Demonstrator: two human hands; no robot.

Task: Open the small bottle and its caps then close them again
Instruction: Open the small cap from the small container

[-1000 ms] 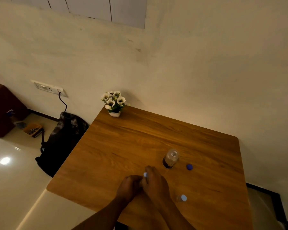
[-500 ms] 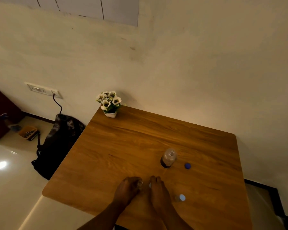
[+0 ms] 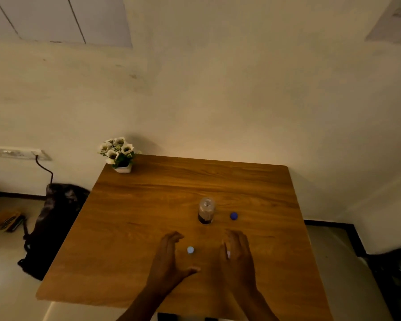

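Both hands [image 3: 169,258] [image 3: 237,253] flat, fingers spread.

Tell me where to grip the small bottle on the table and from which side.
Grip the small bottle around its clear upper body, coming from the near side. It stands upright and uncapped, apart from the dark blue cap, so a level sideways pinch should keep it from tipping.
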